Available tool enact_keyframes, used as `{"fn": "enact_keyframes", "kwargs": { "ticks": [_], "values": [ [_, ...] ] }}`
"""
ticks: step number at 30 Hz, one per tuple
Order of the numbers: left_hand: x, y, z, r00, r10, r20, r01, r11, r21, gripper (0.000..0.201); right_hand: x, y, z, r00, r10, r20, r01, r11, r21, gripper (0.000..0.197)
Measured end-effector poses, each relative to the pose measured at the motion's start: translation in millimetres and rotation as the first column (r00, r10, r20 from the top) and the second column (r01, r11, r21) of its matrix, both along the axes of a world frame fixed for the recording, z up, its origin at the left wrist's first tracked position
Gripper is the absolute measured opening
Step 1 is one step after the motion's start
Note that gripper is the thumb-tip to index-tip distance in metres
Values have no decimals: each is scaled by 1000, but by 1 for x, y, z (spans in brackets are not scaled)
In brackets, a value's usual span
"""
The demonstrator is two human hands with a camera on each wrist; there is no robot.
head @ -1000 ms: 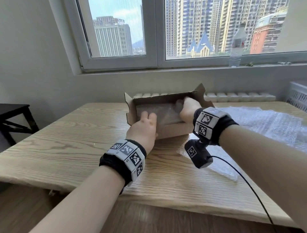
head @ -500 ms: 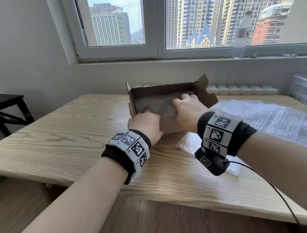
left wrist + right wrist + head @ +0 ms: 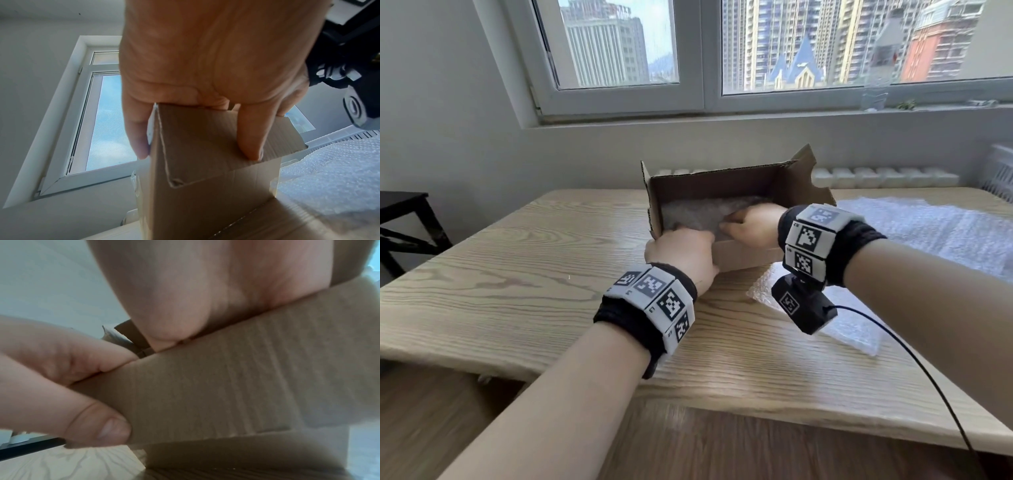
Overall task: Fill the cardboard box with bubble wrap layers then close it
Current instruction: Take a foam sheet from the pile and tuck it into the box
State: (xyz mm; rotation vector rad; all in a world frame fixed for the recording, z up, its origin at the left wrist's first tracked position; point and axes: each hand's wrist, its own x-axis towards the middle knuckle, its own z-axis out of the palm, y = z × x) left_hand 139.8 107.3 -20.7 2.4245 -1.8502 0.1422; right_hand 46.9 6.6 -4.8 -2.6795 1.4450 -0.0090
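Cardboard box (image 3: 726,186) open on surface (image 3: 517,274), bubble wrap (image 3: 698,214) inside; left hand (image 3: 681,255) fingers grasping near wall; right hand (image 3: 751,224) pressing wrap, fingers flat.

cardboard box (image 3: 722,186) sits on the desk (image 3: 517,260), mid, w/ bubble wrap (image 3: 698,214) inside it. left hand (image 3: 683,255) at box's near-left corner, right hand (image 3: 753,228) over near wall, reaching in. loose wrap sheets (image 3: 945,236) lie on desk right of box. window (image 3: 702,54) behind; bottle (image 3: 880,61) on sill, far right.
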Motion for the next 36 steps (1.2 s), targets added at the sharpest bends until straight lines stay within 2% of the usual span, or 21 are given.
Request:
{"fn": "enact_keyframes", "kwargs": {
  "ticks": [3, 6, 8, 10, 12, 14, 16, 19, 21, 23, 25, 31, 34, 36],
  "values": [
    [-1, 0, 1, 1000, -5, -15, 5, 1000, 4, 36, -1, 9, 4, 995, 49, 91, -39, 994, -101, 39],
    [-1, 0, -1, 999, 2, -34, -1, 1000, 12, 46, 14, 24, 9, 967, 236, 100, -212, 955, -208, 45],
    [0, 1, -4, 999, 1, -38, 0, 999, 35, 52, 25, 27, 14, 954, 284, 95, -279, 958, -67, 51],
    [0, 2, -6, 999, -9, -40, 10, 999, 40, 50, 33, 22, 18, 956, 260, 138, -279, 951, 137, 49],
    [1, 2, -6, 999, -15, -39, 16, 1000, 24, 46, 39, 16, 19, 955, 199, 219, -249, 941, 228, 41],
    [3, 0, -4, 999, -26, -32, 27, 999, 20, 46, 44, 12, 17, 965, 135, 227, -197, 941, 276, 40],
    [3, -1, -1, 998, -42, -35, 43, 999, 24, 46, 46, 10, 13, 977, 119, 177, -163, 952, 258, 41],
    [2, -1, 0, 999, -41, -26, 42, 999, 35, 44, 37, 13, 12, 976, 183, 122, -208, 946, 247, 41],
    [1, 0, 0, 999, -23, -24, 25, 997, 72, 47, 30, 18, 17, 967, 240, 85, -251, 955, 160, 42],
    [0, 1, -2, 999, 6, -41, -2, 994, 107, 46, 30, 20, 21, 961, 245, 128, -252, 967, 38, 40],
    [-1, 1, -7, 997, 30, -74, -20, 992, 126, 42, 33, 22, 21, 953, 246, 177, -249, 968, -5, 36],
    [1, -2, -8, 997, 15, -74, -7, 995, 102, 32, 48, 17, 17, 979, 136, 148, -163, 969, 186, 38],
    [4, -2, -6, 997, 9, -71, -1, 994, 106, 32, 45, 14, 20, 978, 166, 130, -188, 965, 183, 38],
    [4, -2, -6, 996, 21, -89, -8, 991, 136, 33, 36, 13, 26, 949, 209, 234, -255, 949, 186, 36]
  ]
}}
